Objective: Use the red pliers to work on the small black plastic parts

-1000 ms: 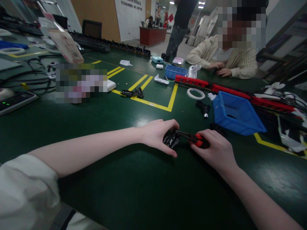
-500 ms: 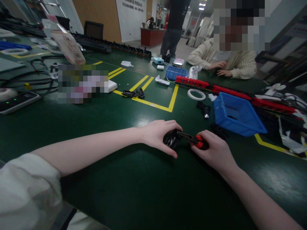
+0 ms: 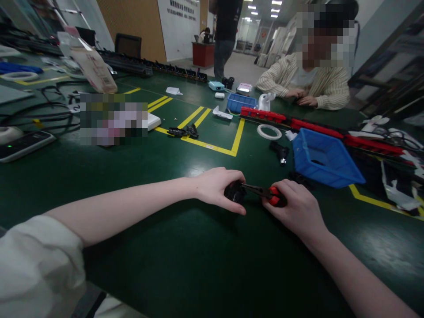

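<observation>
At the left of the desk (image 3: pixel 159 265) are a bottle (image 3: pixel 96 66) and, nearer, a flat device (image 3: pixel 26 146). At right, a tape roll (image 3: pixel 271 138) lies near a bin (image 3: pixel 342 167), red strips (image 3: pixel 316 127) behind; far right, a person (image 3: pixel 331 88) sits.

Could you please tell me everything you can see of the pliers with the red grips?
The pliers have a dark, metal-looking head with a long, narrow nose and red grips with black areas, perhaps plastic or rubber. The right hand holds them by the grips, covering much of them. They lie roughly crosswise in the picture, nose towards the left hand, with its tip at the black part held there. Whether the jaws are gripping it is too small to tell.
</observation>
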Tool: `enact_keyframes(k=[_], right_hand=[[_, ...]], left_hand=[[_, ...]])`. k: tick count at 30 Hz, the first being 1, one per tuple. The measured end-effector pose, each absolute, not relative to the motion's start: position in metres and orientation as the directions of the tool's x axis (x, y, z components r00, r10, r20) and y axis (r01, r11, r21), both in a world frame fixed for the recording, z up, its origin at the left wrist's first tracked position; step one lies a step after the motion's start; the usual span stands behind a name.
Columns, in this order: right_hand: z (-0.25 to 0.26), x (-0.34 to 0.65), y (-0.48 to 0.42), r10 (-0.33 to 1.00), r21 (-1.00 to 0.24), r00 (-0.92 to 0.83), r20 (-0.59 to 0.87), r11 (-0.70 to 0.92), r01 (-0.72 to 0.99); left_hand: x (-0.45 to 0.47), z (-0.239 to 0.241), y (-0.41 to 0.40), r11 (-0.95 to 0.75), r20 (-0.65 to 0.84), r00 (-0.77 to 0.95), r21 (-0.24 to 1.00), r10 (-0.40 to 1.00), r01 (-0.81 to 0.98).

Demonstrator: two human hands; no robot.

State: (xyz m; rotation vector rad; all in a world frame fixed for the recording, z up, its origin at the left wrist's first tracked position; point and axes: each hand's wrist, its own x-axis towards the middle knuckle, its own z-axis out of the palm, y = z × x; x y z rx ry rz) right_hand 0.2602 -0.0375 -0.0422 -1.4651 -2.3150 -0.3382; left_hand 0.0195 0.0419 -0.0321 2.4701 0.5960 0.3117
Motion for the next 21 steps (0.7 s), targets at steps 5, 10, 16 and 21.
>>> enact_keyframes(k=[5,10,16,21], right_hand=[[-0.0443,0.2602,-0.0378,0.857,-0.105,-0.322,0.403,0.393,0.913],[-0.0427,0.2571,-0.0380,0.894,-0.218,-0.269,0.358,0.360,0.907],[-0.0421,0.2572,-0.0372,0.894,-0.210,-0.272,0.357,0.360,0.909],[-0.0403,0.2608,-0.0375,0.817,0.003,-0.370,0.443,0.412,0.911]], left_hand=[[0.0196,-0.0338,0.0410,-0.738,0.139,0.869,0.601,0.474,0.306],[0.0184,-0.0313,0.0381,-0.746,0.165,0.870,0.603,0.465,0.284],[0.0175,-0.0323,0.0384,-0.775,0.190,0.871,0.566,0.454,0.281],[0.0178,-0.0347,0.0393,-0.813,0.222,0.874,0.516,0.433,0.272]])
